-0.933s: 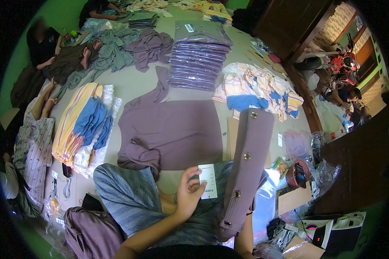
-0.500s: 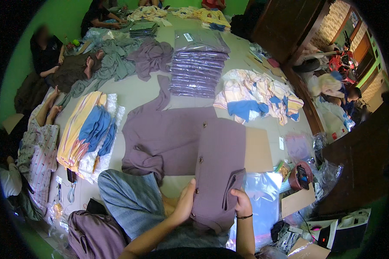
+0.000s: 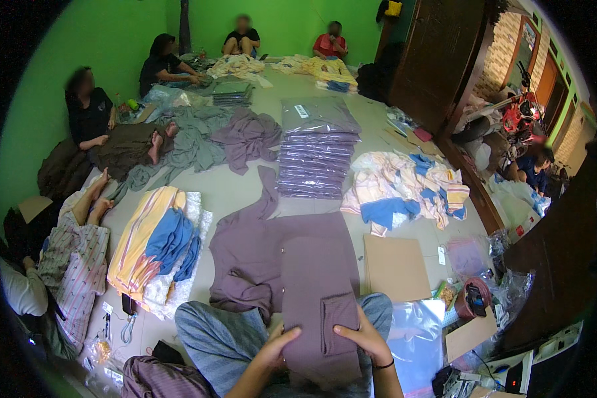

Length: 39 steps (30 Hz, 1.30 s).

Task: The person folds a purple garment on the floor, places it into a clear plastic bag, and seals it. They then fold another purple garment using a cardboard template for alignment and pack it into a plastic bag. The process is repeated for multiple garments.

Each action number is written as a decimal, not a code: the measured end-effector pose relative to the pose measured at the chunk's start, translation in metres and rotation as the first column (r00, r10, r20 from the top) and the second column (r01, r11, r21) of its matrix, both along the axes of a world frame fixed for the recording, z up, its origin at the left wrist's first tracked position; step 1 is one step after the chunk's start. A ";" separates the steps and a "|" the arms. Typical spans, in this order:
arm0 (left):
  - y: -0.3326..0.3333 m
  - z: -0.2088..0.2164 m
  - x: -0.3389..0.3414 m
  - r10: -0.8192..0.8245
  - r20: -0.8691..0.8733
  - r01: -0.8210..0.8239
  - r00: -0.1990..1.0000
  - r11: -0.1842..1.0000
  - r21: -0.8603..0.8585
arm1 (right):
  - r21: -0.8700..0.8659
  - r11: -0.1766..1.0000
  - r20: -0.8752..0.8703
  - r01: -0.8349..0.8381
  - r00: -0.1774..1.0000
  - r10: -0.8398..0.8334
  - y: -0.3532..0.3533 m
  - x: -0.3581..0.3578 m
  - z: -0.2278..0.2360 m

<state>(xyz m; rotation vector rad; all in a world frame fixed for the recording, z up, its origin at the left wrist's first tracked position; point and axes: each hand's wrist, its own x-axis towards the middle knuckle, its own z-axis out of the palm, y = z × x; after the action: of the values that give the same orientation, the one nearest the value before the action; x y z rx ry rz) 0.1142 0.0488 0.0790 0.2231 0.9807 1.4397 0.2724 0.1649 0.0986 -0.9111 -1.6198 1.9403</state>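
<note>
A folded mauve button-up shirt (image 3: 306,278) lies over my lap, its ribbed cuff folded across the front on the right side. My left hand (image 3: 278,346) grips its left edge, thumb on top. At its right edge, my right hand (image 3: 366,337) has the thumb pressed on the cuff and the fingers partly hidden. Beyond it, another mauve garment (image 3: 245,242) is spread on the floor with one sleeve stretched away from me. To the right are a brown cardboard sheet (image 3: 396,266) and clear plastic bags (image 3: 414,338).
A tall stack of bagged mauve garments (image 3: 317,156) stands ahead. Striped yellow and blue cloth (image 3: 154,242) lies left, with a cream and blue pile (image 3: 404,189) right. Several people sit along the green walls. A door (image 3: 438,60) stands at right, near a motorcycle (image 3: 521,113).
My view has tilted upward, showing more wall and people. The folded shirt has come nearer my lap and turned straighter, uncovering more of the cardboard sheet. My left hand has shifted onto its front.
</note>
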 end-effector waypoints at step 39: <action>-0.024 0.048 -0.028 0.004 -0.689 0.159 0.725 0.972 0.173 | -0.161 0.985 -0.051 -0.066 0.997 0.058 -0.039 -0.013 -0.008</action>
<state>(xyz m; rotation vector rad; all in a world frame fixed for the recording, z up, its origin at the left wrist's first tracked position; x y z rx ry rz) 0.0861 0.0243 0.1274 1.0194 1.3813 1.4028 0.2597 0.1259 0.0908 -0.8802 -1.4975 2.1462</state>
